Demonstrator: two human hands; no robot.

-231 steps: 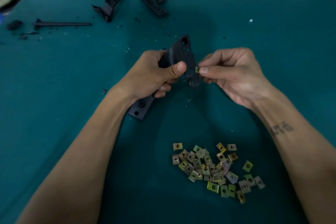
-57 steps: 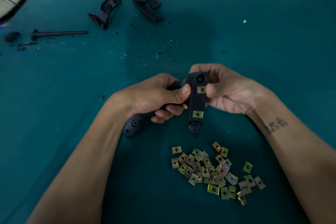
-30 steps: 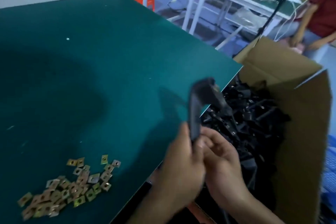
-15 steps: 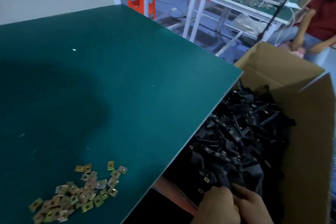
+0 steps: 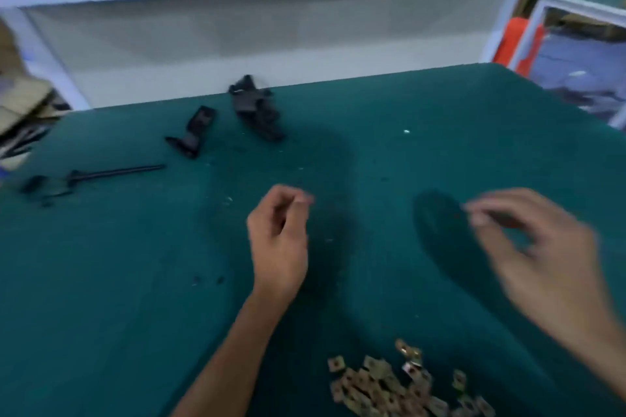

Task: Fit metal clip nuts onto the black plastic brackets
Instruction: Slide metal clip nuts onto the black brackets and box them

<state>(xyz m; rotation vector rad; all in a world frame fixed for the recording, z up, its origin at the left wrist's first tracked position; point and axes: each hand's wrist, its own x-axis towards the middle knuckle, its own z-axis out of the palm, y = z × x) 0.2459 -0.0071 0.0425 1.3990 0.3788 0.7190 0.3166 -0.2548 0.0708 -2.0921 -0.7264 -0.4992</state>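
Now both hands, left (image 5: 277,247) and right (image 5: 538,254), are hovering with fingers loosely apart, holding nothing, so reaching past them for a bracket (image 5: 193,132) seems wise.

Green table (image 5: 135,281): clip nuts (image 5: 389,386), brackets (image 5: 255,108).

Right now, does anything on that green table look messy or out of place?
Slightly. Small dark crumbs and pale flecks lie scattered over the green table, thickest at the far left around a thin black rod. The clip nuts lie in a loose heap rather than a container. Both hands are empty. Nothing looks broken, though the picture is blurred.
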